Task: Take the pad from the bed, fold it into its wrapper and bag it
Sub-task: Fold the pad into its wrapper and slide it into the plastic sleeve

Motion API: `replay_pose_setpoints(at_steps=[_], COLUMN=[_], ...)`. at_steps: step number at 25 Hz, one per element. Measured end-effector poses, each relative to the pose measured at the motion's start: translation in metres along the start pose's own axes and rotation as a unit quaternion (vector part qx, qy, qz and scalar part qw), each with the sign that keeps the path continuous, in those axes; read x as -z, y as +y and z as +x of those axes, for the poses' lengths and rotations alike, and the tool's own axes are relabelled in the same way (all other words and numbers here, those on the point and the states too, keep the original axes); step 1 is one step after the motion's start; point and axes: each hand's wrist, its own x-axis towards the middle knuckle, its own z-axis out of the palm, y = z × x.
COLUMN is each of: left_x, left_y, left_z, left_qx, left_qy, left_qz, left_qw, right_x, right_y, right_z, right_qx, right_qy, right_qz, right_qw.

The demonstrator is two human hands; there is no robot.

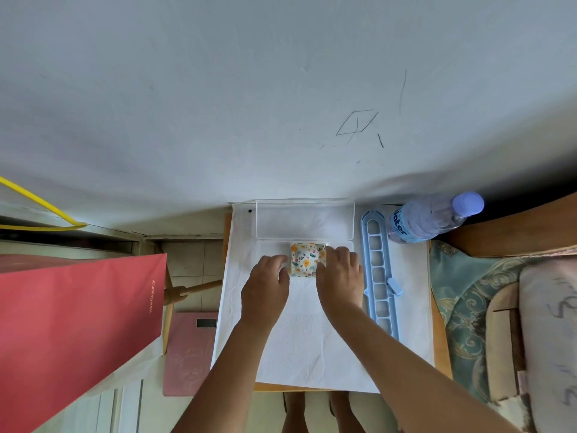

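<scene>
A small square pad in a flower-printed wrapper (306, 259) lies on a white cloth (312, 339) spread over a small wooden table. My left hand (267, 284) rests at its left edge, fingers curled against it. My right hand (340, 273) presses on its right edge and covers that side. Just behind the pad lies a clear plastic bag or case (304, 220), flat and see-through. The pad looks folded into a compact square.
A light blue plastic rack (379, 276) lies right of my hands, with a water bottle (431, 218) on its side behind it. A red paper bag (71, 332) stands at the left, a pink scale (189, 354) on the floor. A patterned cushion (468, 307) sits at the right.
</scene>
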Motion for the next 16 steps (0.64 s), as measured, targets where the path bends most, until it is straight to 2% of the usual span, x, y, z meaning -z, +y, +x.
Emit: replay_pose_setpoints(at_steps=[1,2,3,5,8,10,12,14,15,16], left_x=[0.002,0.003,0.004,0.005,0.007,0.008,0.011,0.016,0.017,0.018], left_y=[-0.001,-0.003,-0.005,-0.008,-0.012,-0.012,-0.011,-0.01,-0.011,-0.012], left_z=[-0.001,-0.002,-0.003,-0.002,0.004,0.01,0.019,0.034,0.042,0.052], left_qx=[0.002,0.004,0.005,0.003,0.005,0.007,0.013,0.037,0.056,0.08], left_qy=[0.002,0.002,0.003,0.005,0.02,0.022,0.02,0.023,0.023,0.018], left_qz=[0.003,0.005,0.006,0.005,0.008,0.007,-0.007,-0.037,-0.046,-0.044], left_qw=[1.0,1.0,1.0,1.0,1.0,1.0,1.0,0.998,0.997,0.996], right_x=[0.0,-0.001,-0.003,-0.01,-0.016,-0.01,0.003,0.015,0.02,0.025], right_y=[0.002,0.004,0.005,0.006,0.0,-0.001,0.005,0.015,0.021,0.026], right_z=[-0.008,-0.014,-0.016,-0.012,-0.003,-0.004,-0.004,0.005,0.012,0.021], right_qx=[0.087,0.156,0.19,0.177,0.152,0.154,0.122,0.022,-0.043,-0.111], right_qy=[0.023,-0.016,-0.089,-0.215,-0.249,-0.233,-0.139,-0.021,0.004,-0.005], right_qz=[-0.027,-0.044,-0.054,-0.085,-0.123,-0.093,0.029,0.136,0.169,0.203], right_qw=[0.996,0.987,0.976,0.957,0.949,0.956,0.982,0.99,0.985,0.973])
